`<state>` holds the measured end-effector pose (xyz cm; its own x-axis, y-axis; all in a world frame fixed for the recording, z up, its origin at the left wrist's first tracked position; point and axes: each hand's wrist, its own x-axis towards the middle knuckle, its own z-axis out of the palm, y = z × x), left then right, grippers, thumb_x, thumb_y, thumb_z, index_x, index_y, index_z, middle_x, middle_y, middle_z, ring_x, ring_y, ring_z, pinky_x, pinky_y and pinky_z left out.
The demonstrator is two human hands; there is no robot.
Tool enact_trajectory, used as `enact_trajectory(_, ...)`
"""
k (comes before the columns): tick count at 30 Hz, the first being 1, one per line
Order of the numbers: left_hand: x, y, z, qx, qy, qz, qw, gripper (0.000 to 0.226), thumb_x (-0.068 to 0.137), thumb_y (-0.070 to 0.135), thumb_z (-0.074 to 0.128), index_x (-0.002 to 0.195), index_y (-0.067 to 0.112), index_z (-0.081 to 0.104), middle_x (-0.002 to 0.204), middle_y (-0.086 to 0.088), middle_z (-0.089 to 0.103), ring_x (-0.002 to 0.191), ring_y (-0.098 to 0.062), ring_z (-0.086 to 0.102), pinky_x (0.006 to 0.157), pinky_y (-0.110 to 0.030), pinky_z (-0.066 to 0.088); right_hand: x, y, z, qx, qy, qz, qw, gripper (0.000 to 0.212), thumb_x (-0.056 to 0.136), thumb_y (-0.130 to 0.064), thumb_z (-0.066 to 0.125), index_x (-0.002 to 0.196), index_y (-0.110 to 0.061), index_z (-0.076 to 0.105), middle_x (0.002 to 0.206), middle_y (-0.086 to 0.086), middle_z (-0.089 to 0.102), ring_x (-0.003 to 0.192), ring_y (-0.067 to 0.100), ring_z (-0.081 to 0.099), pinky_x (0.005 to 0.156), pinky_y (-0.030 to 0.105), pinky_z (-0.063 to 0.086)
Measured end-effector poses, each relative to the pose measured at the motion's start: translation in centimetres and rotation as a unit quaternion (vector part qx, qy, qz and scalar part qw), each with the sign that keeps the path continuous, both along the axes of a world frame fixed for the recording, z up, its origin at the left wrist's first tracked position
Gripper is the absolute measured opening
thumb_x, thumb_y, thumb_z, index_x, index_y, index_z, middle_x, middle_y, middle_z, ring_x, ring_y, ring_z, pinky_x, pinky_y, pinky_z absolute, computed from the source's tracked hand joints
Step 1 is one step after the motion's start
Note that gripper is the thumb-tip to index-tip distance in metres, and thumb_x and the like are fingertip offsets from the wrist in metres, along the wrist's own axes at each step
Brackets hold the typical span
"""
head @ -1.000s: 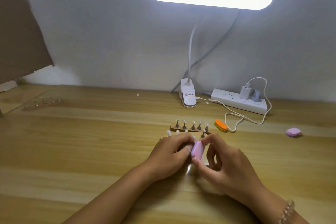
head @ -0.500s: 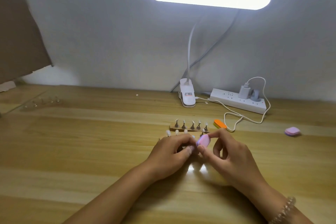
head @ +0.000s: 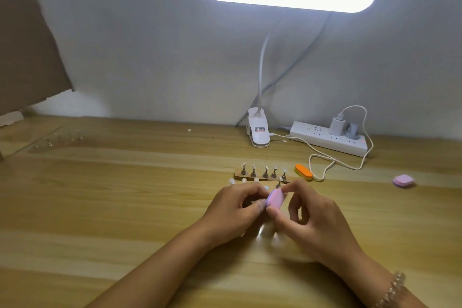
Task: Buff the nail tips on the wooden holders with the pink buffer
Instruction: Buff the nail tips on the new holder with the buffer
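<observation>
Thumb and forefinger of the right hand [head: 315, 220] pinch the pink buffer [head: 275, 198] by its ends. The other fingers are loosely curled and hold nothing. The left hand [head: 232, 210] is curled tight, its fingertips against the buffer's lower edge. Whatever it pinches there is hidden, so its hold cannot be told.

Setting, by size: wooden desk [head: 125, 195]; clip lamp [head: 258, 132] well behind the rear wooden holder [head: 260, 178]; orange buffer [head: 303, 172] just right of that holder; front row of nail tips [head: 243, 180] just before it, partly covered by both hands. The pink buffer hangs tilted a little nearer than this front row, directly in front of the rear holder.

Probable faults:
- **Front row knocked:** both hands crowd it, and a knuckle or the buffer's upper corner could knock a tip off its stand or topple the stand.
- **Buffer slip:** only two fingertips hold it, so a sideways stroke may twist or flick it loose.
- **Tip escape:** a small, smooth tip in the left fingers could pop out under pressure and be lost on the pale desk.
- **Uneven buffing:** the contact point is hidden from view, which may thin one edge.
</observation>
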<state>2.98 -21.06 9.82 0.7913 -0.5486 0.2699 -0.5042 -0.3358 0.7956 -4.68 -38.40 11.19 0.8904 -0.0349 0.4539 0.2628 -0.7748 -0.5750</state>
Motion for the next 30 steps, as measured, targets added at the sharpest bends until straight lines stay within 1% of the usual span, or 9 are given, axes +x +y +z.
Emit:
enact_trajectory(3,0.06,-0.03,-0.11,-0.009,0.001,-0.001,1.0,0.017,0.095,0.011,0.062,0.098,0.023,0.074,0.089,0.003,0.072,0.077,-0.006,0.06,0.075,-0.031,0.048,0.39,-0.59,-0.01,0.022,-0.004,-0.029,0.999,0.033,0.074,-0.053,0.07,0.092,-0.028,0.057,0.059,-0.008,0.056,0.05,0.012,0.05,0.054,0.034,0.042)
enact_trajectory(7,0.17,-0.02,-0.12,-0.01,0.012,-0.003,1.0,0.015,0.094,0.011,0.063,0.099,0.019,0.074,0.09,0.003,0.073,0.079,-0.01,0.063,0.074,-0.034,0.05,-0.38,0.27,-0.08,-0.016,0.003,0.023,1.0,0.039,0.074,-0.063,0.062,0.093,-0.029,0.054,0.065,-0.012,0.057,0.05,0.012,0.051,0.048,0.025,0.037)
enact_trajectory(11,0.08,-0.1,-0.12,-0.017,0.011,-0.01,1.0,0.017,0.094,0.01,0.064,0.095,0.024,0.073,0.079,0.015,0.065,0.064,0.007,0.055,0.062,-0.013,0.038,0.44,-0.6,-0.07,0.024,0.01,-0.027,0.999,0.033,0.074,-0.056,0.067,0.089,-0.028,0.055,0.062,-0.011,0.057,0.053,0.012,0.051,0.054,0.034,0.041)
enact_trajectory(13,0.03,-0.18,-0.11,-0.023,0.02,-0.009,1.0,0.018,0.093,0.007,0.064,0.094,0.022,0.073,0.076,0.016,0.064,0.061,0.008,0.054,0.06,-0.01,0.037,0.29,-0.41,-0.18,0.001,0.0,-0.018,1.0,0.033,0.075,-0.056,0.066,0.09,-0.029,0.053,0.066,-0.012,0.058,0.053,0.01,0.052,0.053,0.029,0.039)
enact_trajectory(16,-0.03,-0.19,-0.09,-0.025,0.033,-0.008,0.999,0.022,0.089,0.001,0.062,0.093,0.02,0.073,0.074,0.017,0.064,0.059,0.008,0.054,0.059,-0.01,0.037,-0.26,0.31,-0.26,-0.024,0.007,0.029,0.999,0.037,0.074,-0.061,0.063,0.092,-0.031,0.051,0.068,-0.014,0.058,0.052,0.009,0.052,0.048,0.019,0.034)
enact_trajectory(20,-0.08,-0.17,-0.06,-0.022,0.035,-0.004,0.999,0.012,0.092,0.008,0.066,0.094,0.017,0.073,0.074,0.016,0.065,0.061,0.003,0.057,0.06,-0.017,0.043,0.39,-0.49,-0.1,0.019,0.008,-0.026,0.999,0.034,0.073,-0.055,0.067,0.089,-0.029,0.053,0.063,-0.01,0.057,0.052,0.012,0.05,0.055,0.035,0.043)
enact_trajectory(22,-0.08,-0.16,-0.04,-0.018,0.038,-0.002,0.999,0.011,0.092,0.007,0.065,0.095,0.015,0.072,0.077,0.012,0.066,0.062,-0.001,0.057,0.062,-0.021,0.044,0.27,-0.43,-0.15,0.005,-0.005,-0.022,1.0,0.034,0.073,-0.055,0.067,0.09,-0.029,0.052,0.065,-0.011,0.057,0.052,0.011,0.051,0.054,0.034,0.044)
enact_trajectory(25,-0.08,-0.16,-0.06,-0.019,0.044,-0.001,0.999,0.017,0.088,0.001,0.063,0.095,0.014,0.073,0.078,0.011,0.067,0.059,0.0,0.056,0.06,-0.018,0.042,-0.31,0.35,-0.21,-0.024,0.001,0.031,0.999,0.036,0.074,-0.058,0.066,0.092,-0.03,0.051,0.068,-0.013,0.057,0.052,0.011,0.053,0.048,0.023,0.038)
enact_trajectory(30,-0.01,-0.13,-0.09,-0.028,0.04,-0.002,0.999,0.008,0.092,0.01,0.067,0.094,0.016,0.072,0.077,0.012,0.067,0.06,-0.006,0.059,0.058,-0.023,0.046,0.42,-0.56,-0.22,0.025,-0.006,-0.031,0.999,0.033,0.073,-0.052,0.069,0.089,-0.028,0.053,0.063,-0.01,0.057,0.053,0.013,0.051,0.055,0.036,0.044)
